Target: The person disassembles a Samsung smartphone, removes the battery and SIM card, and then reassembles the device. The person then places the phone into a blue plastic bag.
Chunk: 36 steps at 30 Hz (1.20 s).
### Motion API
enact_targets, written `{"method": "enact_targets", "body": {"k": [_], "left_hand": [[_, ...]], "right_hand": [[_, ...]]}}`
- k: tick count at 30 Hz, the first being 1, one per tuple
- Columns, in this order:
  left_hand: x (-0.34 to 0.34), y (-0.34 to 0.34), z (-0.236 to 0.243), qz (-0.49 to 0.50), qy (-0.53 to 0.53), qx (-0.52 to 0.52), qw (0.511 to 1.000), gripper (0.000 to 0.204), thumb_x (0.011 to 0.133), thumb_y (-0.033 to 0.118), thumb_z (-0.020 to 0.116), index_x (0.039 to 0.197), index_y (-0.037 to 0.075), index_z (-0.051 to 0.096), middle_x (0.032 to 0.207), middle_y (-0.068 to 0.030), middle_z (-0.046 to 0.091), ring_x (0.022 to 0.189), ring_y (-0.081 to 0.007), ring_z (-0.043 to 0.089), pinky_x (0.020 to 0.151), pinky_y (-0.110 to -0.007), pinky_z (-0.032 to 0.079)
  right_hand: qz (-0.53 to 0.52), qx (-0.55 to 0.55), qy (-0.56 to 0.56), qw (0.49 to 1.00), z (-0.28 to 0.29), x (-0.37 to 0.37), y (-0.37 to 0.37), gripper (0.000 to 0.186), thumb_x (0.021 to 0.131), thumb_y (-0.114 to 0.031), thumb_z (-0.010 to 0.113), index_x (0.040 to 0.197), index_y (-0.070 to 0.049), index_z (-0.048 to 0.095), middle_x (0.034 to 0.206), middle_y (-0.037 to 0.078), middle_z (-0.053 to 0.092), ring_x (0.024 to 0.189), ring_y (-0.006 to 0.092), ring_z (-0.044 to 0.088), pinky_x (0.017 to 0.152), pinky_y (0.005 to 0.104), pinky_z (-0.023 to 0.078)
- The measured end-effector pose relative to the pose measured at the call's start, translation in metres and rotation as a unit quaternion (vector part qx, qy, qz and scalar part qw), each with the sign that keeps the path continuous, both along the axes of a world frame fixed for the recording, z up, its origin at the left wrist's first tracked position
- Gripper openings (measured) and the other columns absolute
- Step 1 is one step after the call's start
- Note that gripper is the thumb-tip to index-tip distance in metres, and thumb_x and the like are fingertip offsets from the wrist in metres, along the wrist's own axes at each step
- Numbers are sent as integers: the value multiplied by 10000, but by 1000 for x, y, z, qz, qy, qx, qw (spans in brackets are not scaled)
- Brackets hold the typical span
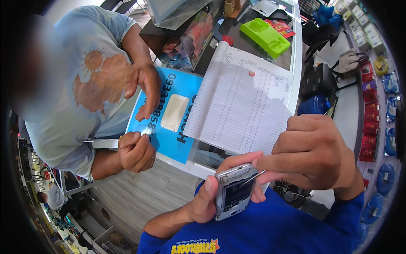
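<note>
Silver-framed, the opened phone [234, 194] sits on the wearer's side of the lined notebook [249, 97], in the left hand's [202, 205] curled grip. Near the notebook's closest corner, the right hand [311, 152], fingers nearly closed, pinches a thin metal tool [255, 176] over the phone.

Bright light, fisheye-bent edges, black corners, upper-left blur

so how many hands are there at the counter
4: wearer's left hand holding the phone, right hand at its edge, the other person's upper hand and lower hand at left by the blue sheet.
</note>
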<state>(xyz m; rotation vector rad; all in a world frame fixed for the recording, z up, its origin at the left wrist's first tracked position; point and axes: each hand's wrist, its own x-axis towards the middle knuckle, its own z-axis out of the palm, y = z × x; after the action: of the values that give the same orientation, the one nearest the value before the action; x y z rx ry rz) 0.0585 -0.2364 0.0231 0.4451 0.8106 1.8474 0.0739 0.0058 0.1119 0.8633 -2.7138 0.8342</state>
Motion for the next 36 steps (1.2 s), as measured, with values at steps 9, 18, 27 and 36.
{"method": "enact_targets", "body": {"k": [9, 18, 27, 36], "left_hand": [[4, 2, 0, 24, -48, 5, 999, 994, 999, 759, 257, 1588, -39, 202, 1259, -180, 571, 1030, -233, 630, 944, -396, 504], [1, 0, 2, 13, -49, -30, 998, 936, 1019, 733, 204, 1594, -6, 207, 1125, -210, 621, 1024, -249, 634, 932, -408, 506], [-4, -3, 18, 12, -66, -123, 990, 849, 1038, 669, 174, 1433, -37, 433, 1107, -222, 664, 1021, -249, 659, 931, -365, 508], [-6, 8, 10, 60, -72, -107, 990, 687, 1035, 591, 276, 1227, -5, 560, 979, -178, 673, 924, -197, 650, 836, -314, 517]], "right_hand": [[28, 49, 21, 998, 3, -10, -9, 152, 652, -153, 777, 768, -143, 679, 680, -43, 541, 578, 142, 471, 517, 307, 313], [91, 104, -4, 990, 8, -27, -14, 192, 658, -173, 764, 687, -122, 581, 654, -5, 447, 572, 170, 494, 446, 322, 374], [146, 105, -66, 981, 5, -47, -19, 150, 740, -186, 759, 727, -124, 622, 652, 10, 504, 592, 216, 565, 455, 365, 413], [175, 81, -75, 978, -4, -55, -18, 153, 799, -211, 753, 753, -129, 632, 667, 18, 541, 620, 244, 616, 473, 393, 434]]}}
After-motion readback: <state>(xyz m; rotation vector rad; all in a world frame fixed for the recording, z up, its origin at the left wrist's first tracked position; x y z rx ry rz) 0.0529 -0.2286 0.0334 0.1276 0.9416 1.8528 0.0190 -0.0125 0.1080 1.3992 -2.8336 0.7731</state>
